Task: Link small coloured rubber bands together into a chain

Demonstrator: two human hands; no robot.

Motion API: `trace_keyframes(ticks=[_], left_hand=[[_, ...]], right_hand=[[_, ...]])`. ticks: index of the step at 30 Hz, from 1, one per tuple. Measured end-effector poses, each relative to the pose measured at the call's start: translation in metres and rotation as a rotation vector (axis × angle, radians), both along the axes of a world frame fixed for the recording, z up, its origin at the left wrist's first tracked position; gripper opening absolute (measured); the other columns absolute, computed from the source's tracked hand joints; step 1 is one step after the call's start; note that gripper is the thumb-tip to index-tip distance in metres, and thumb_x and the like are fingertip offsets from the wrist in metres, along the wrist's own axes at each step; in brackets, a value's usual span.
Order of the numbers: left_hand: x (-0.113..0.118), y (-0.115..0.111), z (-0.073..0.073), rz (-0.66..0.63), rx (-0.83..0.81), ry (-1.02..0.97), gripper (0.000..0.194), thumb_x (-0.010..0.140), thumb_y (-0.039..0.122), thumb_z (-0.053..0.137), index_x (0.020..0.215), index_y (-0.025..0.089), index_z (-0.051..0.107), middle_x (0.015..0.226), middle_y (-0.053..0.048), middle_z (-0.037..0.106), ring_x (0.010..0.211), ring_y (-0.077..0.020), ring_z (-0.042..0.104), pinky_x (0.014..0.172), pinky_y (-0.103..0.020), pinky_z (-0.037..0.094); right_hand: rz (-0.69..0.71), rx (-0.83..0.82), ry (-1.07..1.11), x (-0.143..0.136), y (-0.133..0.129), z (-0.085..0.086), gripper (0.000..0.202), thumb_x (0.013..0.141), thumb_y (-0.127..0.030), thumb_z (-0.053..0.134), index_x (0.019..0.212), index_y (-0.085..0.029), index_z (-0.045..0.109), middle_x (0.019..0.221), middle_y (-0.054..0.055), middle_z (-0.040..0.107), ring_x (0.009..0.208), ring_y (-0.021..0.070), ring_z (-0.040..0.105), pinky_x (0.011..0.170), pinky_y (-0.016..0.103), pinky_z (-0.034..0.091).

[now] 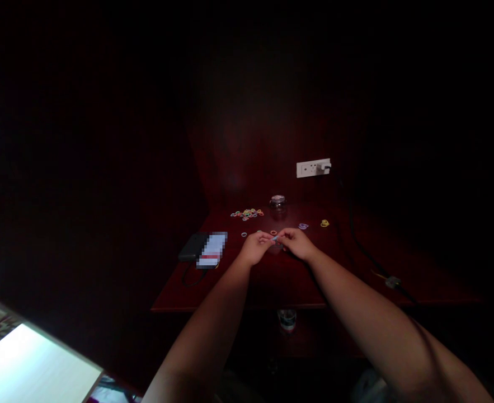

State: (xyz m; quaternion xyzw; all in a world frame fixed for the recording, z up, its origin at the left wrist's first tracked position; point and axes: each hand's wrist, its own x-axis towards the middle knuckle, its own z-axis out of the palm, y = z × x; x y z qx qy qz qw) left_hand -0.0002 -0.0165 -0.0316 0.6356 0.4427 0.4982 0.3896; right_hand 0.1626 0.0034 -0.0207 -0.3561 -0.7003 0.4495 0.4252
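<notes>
Above the dark red tabletop [280, 280], my left hand [255, 248] and my right hand [297, 243] meet with fingertips pinched. Between them is a small light-blue band [274, 238], which looks like a hair tie; both hands grip it. A red-orange ring [273, 232] lies just beyond my fingers, and a pale ring [244, 234] rests to the left. Farther back is a loose pile of several coloured rings [249, 213]. Purple rings [303, 226] and yellow rings [324, 223] form two small groups on the right.
A lidded clear jar [278, 206] stands near the back wall. At the left are a black box-like device [192, 247] and a phone with a lit screen [212, 249]. A white socket [313, 168] holds a plug; a black cable [362, 246] runs down the right side.
</notes>
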Motion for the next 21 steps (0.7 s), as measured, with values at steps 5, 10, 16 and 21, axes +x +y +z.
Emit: trace_keyframes(ticks=[5,10,16,21], left_hand=[[-0.0006,-0.0006,0.0011,0.007,-0.022,0.022,0.014,0.072,0.020,0.065,0.081,0.010,0.064,0.079,-0.009,0.069,0.070,-0.0128,0.063,0.071,-0.025,0.047],[0.0001,-0.0021,0.0030,0.019,-0.019,0.025,0.013,0.070,0.021,0.065,0.078,0.010,0.065,0.074,-0.006,0.069,0.065,-0.0119,0.061,0.065,-0.023,0.046],[-0.0007,-0.0019,0.0033,0.034,-0.051,0.046,0.014,0.068,0.022,0.069,0.076,0.011,0.064,0.071,-0.005,0.068,0.064,-0.0124,0.061,0.065,-0.024,0.046],[-0.0011,-0.0002,0.0013,0.023,-0.034,0.040,0.015,0.067,0.021,0.070,0.075,0.011,0.064,0.069,-0.005,0.067,0.063,-0.0118,0.060,0.064,-0.024,0.046]], right_hand=[[0.002,-0.028,0.023,-0.0011,0.0005,-0.0004,0.023,0.071,-0.037,0.057,0.067,-0.014,0.057,0.054,-0.002,0.055,0.042,0.0064,0.045,0.043,0.020,0.036],[0.029,-0.020,0.059,-0.0020,0.0020,-0.0027,0.027,0.062,-0.036,0.067,0.075,-0.014,0.058,0.057,-0.003,0.056,0.044,0.0059,0.045,0.044,0.019,0.036],[0.038,-0.003,-0.005,-0.0017,0.0055,-0.0049,0.027,0.064,-0.039,0.066,0.070,-0.013,0.059,0.054,-0.001,0.057,0.044,0.0069,0.046,0.044,0.020,0.035],[0.028,-0.023,0.008,-0.0017,0.0024,-0.0021,0.029,0.061,-0.039,0.067,0.069,-0.013,0.058,0.054,-0.001,0.057,0.044,0.0070,0.044,0.044,0.020,0.033]])
